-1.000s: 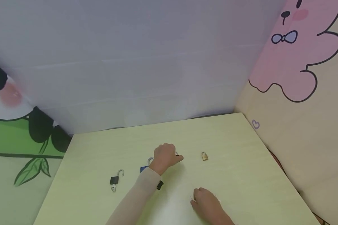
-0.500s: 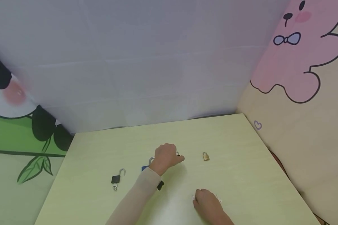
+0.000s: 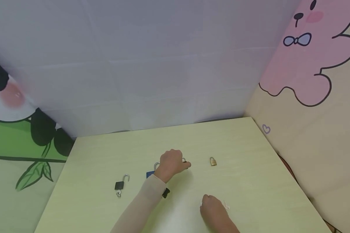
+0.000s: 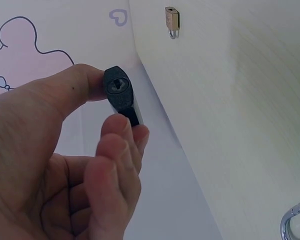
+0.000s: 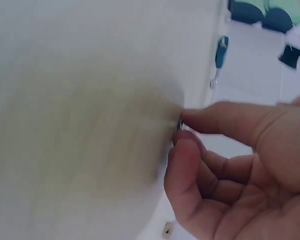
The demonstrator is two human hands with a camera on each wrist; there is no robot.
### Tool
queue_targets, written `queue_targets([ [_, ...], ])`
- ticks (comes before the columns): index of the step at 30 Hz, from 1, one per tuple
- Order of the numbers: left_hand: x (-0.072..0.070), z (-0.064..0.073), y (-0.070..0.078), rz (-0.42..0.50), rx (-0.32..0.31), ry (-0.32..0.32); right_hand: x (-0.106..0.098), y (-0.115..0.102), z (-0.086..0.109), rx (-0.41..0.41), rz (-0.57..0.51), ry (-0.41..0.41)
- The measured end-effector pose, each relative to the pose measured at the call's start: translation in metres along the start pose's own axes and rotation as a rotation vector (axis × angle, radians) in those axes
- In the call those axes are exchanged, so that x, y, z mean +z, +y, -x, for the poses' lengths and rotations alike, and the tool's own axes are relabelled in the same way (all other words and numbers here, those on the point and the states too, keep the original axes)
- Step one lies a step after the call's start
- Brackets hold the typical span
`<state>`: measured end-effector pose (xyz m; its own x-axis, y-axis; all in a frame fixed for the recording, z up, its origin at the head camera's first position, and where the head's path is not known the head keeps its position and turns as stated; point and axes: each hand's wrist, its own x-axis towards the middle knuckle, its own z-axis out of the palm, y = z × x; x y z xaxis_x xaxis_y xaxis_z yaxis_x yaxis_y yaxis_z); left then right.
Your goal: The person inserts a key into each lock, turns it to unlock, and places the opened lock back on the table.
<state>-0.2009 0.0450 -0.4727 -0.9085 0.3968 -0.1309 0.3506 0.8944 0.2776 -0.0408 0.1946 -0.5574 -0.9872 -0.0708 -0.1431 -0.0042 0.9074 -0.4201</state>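
Observation:
My left hand (image 3: 171,165) holds a black padlock (image 4: 121,92) above the table, pinched between thumb and fingers. Its keyhole end faces the left wrist camera; in the head view the hand covers most of it. Lower down, close to the tabletop, my right hand (image 3: 214,210) has thumb and index fingertips together on a small thin metal piece (image 5: 180,123). The fingertips hide most of that piece, and I cannot tell its kind. Just right of this hand lies a small pale thing with a ring-like end (image 3: 227,205).
A blue padlock (image 3: 150,174) with its shackle up is partly behind the left forearm. Farther left lies a black padlock (image 3: 119,185) with its shackle swung open and a ring below it. A small brass padlock (image 3: 213,161) lies to the right. Walls border the pale table (image 3: 250,181).
The left hand stays in place with the padlock. The right thumb has drawn in under the hand, and the pale thing beside it shows more clearly. The head view has shifted slightly.

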Motion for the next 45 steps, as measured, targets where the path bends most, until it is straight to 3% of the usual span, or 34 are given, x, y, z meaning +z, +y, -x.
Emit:
queue_targets([
  [5,0.001,0.001,-0.002,0.01,0.002,-0.005,-0.003,0.01,-0.005,0.006,-0.215,-0.085],
  [12,-0.002,0.004,-0.006,0.017,0.013,-0.001,-0.006,0.012,-0.001,0.003,-0.375,-0.115],
  [16,-0.003,0.004,-0.007,0.022,0.013,-0.004,0.001,0.018,0.002,-0.043,-0.553,-0.153],
  [19,-0.003,0.005,-0.008,0.024,0.007,-0.009,0.006,0.021,0.001,-0.031,-0.71,-0.171],
  [27,-0.002,0.006,-0.011,0.026,0.012,0.006,0.002,0.016,-0.009,0.051,-1.114,-0.097],
  [45,-0.006,0.009,-0.008,0.055,0.02,0.006,-0.016,-0.014,-0.047,0.068,-1.296,0.042],
])
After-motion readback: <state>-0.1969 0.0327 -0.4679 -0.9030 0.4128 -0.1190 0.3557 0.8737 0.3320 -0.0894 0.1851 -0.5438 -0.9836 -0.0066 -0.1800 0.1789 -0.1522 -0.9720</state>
